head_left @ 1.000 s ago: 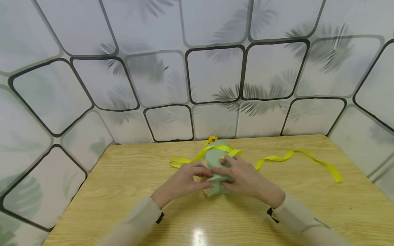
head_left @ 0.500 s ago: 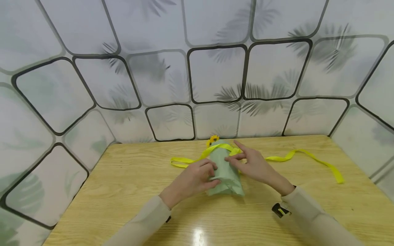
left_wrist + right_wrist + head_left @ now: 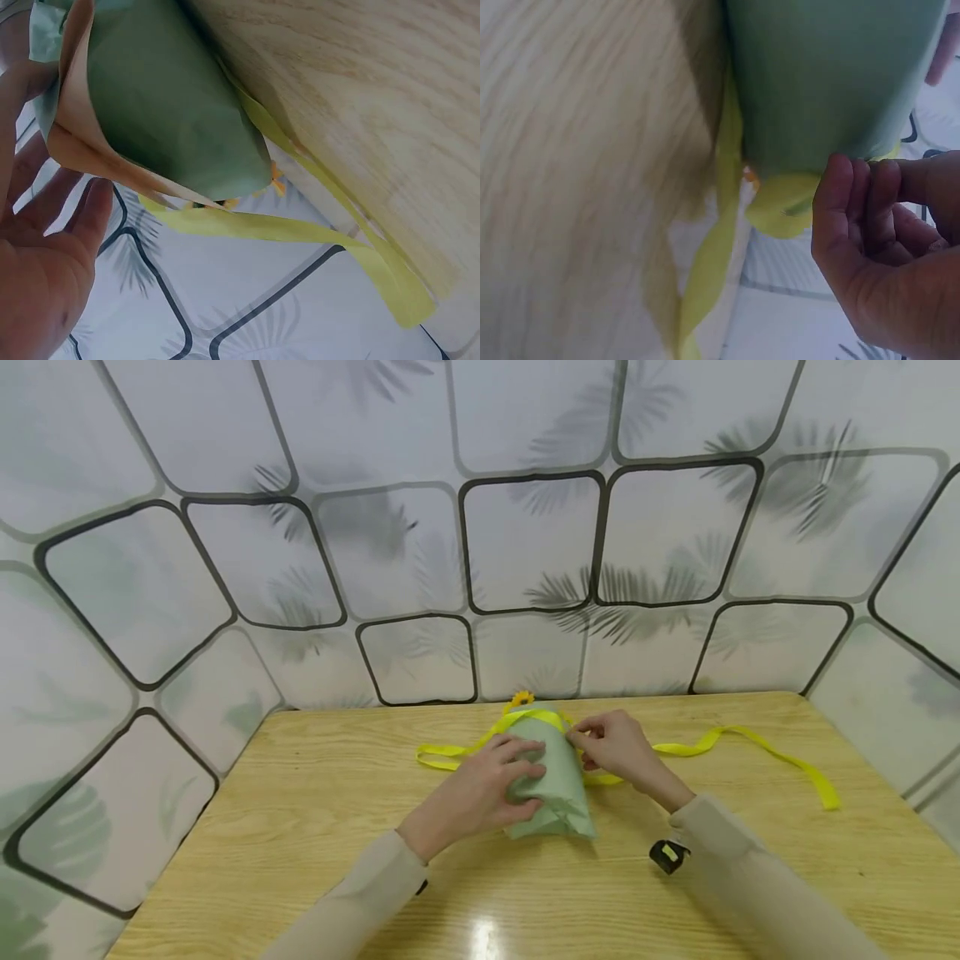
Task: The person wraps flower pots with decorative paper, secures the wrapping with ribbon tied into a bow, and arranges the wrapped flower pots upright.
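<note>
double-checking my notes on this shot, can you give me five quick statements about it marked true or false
1. The left hand touches the green bundle. True.
2. The right hand hangs well away from the bundle. False: its fingertips meet at the bundle's side, seemingly pinching the yellow ribbon.
3. A yellow flower shows at the bundle's far end. True.
4. The ribbon lies entirely left of the bundle. False: one end trails rightward across the table.
5. A brown layer shows along the bundle's edge. True.
</note>
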`<state>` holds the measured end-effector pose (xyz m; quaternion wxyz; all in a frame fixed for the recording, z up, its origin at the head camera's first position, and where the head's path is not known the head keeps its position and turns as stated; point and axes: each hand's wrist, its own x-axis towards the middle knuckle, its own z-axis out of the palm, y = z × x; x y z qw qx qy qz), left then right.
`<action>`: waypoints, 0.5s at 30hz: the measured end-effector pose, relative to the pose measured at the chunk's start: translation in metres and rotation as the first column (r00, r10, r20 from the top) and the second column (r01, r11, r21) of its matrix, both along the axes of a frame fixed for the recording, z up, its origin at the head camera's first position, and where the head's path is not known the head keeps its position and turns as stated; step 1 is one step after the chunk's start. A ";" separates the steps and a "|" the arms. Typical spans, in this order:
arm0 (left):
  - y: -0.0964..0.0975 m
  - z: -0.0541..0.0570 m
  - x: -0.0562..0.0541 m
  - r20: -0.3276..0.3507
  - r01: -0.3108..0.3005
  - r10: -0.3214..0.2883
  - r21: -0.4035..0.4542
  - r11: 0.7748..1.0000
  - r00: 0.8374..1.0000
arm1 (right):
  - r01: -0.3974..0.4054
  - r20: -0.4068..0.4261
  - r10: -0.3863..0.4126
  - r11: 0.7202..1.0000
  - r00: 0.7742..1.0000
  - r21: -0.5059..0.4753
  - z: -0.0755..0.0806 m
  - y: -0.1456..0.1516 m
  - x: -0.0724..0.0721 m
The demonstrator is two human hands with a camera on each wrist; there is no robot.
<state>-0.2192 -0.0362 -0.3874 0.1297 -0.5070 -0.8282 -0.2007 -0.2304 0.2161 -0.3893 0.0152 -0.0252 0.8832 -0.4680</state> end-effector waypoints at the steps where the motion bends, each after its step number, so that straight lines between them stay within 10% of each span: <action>1: 0.001 0.001 0.000 0.009 0.006 -0.006 -0.005 1.000 1.000 | -0.002 0.006 0.002 1.000 1.000 -0.003 -0.002 0.002 -0.001; 7: 0.003 0.004 0.001 0.043 0.009 -0.007 -0.047 0.999 0.999 | -0.088 -0.025 0.096 0.973 0.995 0.213 0.003 0.025 0.013; 15: 0.005 0.007 0.001 0.062 0.004 0.000 -0.078 0.997 0.998 | -0.205 0.047 0.216 0.800 0.975 0.564 0.039 0.112 0.049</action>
